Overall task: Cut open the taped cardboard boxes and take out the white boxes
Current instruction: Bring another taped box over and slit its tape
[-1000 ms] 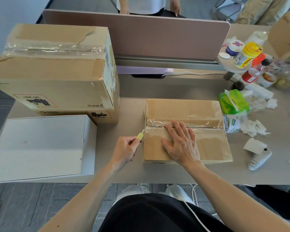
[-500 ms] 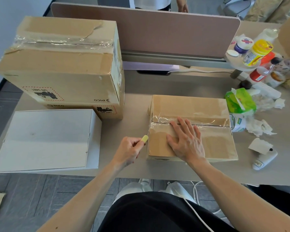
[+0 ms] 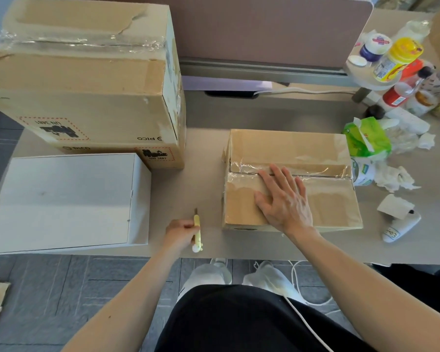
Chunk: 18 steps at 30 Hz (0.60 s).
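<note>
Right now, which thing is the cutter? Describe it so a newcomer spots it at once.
On the grey table, find the gap between the flat white box and the small taped cardboard box. There the left hand grips a slim cutter, blade pointing away from the person. It is the only pale-yellow stick there, touching neither box.

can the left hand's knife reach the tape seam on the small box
Probably yes: the left hand holds the knife just left of the small box, with bare table between. Fingers of the right hand cover part of the tape seam.
</note>
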Motion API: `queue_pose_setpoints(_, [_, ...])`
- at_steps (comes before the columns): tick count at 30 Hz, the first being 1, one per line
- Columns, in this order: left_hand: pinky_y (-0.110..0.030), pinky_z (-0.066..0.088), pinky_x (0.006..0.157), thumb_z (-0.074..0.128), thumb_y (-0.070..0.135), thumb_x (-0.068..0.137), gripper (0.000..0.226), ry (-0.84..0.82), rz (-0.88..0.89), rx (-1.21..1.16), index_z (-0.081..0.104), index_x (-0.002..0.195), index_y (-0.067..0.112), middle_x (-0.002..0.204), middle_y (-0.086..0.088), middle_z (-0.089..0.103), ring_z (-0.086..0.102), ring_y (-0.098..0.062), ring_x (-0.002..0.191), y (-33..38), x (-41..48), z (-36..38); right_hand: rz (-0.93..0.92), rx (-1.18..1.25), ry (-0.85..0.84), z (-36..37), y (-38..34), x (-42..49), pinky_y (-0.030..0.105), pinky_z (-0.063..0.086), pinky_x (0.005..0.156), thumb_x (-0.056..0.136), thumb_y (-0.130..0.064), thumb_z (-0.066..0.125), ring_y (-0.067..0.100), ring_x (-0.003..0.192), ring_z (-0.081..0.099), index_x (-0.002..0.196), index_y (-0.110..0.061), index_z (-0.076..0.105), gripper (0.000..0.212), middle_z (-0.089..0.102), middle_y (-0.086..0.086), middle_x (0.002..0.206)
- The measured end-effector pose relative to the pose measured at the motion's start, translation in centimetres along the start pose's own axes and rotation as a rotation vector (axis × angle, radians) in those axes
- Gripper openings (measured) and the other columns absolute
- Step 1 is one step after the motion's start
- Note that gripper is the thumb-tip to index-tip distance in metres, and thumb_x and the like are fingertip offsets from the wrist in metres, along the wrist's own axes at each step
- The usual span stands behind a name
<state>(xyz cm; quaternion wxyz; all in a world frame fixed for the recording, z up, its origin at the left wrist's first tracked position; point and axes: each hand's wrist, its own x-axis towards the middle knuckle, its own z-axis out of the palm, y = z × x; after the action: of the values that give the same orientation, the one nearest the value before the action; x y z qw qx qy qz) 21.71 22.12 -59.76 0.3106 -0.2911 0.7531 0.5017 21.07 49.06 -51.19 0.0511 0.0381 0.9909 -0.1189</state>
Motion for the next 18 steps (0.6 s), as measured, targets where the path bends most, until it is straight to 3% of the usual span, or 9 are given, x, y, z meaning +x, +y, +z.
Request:
queue_pose_setpoints(5, [-0.018, 0.057, 0.063, 0.081, 0.012, 0.081, 0.009, 0.003, 0.054, 0.197, 0.075, 0.079, 0.019, 0.071, 0.000, 0.074, 0.070, -0.008, 0.060, 0.2, 0.0, 0.3, -0.007, 0.015, 0.005, -0.1, 0.0, 0.0, 0.045, 0.011, 0.122, 0.090, -0.064, 0.027, 0.020, 0.150, 0.015, 0.149, -0.038, 0.033, 0.064, 0.023, -0.005, 0.162])
queue_pose_setpoints(9, [-0.027, 0.061, 0.073, 0.086, 0.017, 0.074, 0.014, 0.006, 0.026, 0.301, 0.074, 0.070, 0.018, 0.062, -0.001, 0.073, 0.070, -0.012, 0.060, 0.2, 0.4, 0.2, -0.003, 0.022, 0.006, -0.1, 0.0, -0.1, 0.044, 0.010, 0.122, 0.090, -0.062, 0.028, 0.020, 0.150, 0.015, 0.149, -0.038, 0.034, 0.064, 0.023, -0.006, 0.162])
queue_pose_setpoints(13, [-0.021, 0.046, 0.053, 0.084, 0.032, 0.073, 0.026, 0.104, 0.060, 0.328, 0.067, 0.068, 0.013, 0.058, 0.001, 0.068, 0.059, -0.012, 0.050, 1.9, -1.1, 0.2, -0.014, 0.029, -0.010, -0.2, 0.1, -0.1, 0.045, 0.009, 0.122, 0.091, -0.061, 0.029, 0.021, 0.150, 0.015, 0.150, -0.036, 0.033, 0.064, 0.023, -0.004, 0.162])
queue_pose_setpoints(16, [-0.026, 0.041, 0.060, 0.073, 0.044, 0.086, 0.036, 0.200, 0.295, 0.238, 0.060, 0.069, 0.015, 0.065, 0.004, 0.060, 0.058, -0.015, 0.064, 6.4, -2.7, 0.3, -0.032, 0.090, -0.008, -0.3, 0.3, 0.0, 0.046, 0.011, 0.122, 0.089, -0.061, 0.034, 0.022, 0.149, 0.018, 0.148, -0.034, 0.037, 0.065, 0.025, -0.003, 0.161])
queue_pose_setpoints(18, [-0.028, 0.047, 0.070, 0.071, 0.046, 0.088, 0.032, 0.235, 0.549, 0.144, 0.066, 0.084, 0.014, 0.081, 0.002, 0.065, 0.062, -0.016, 0.077, 10.9, -2.8, 0.5, -0.033, 0.159, -0.006, -0.7, 0.7, 0.2, 0.044, 0.014, 0.120, 0.085, -0.063, 0.040, 0.023, 0.147, 0.023, 0.145, -0.031, 0.044, 0.067, 0.030, -0.001, 0.159])
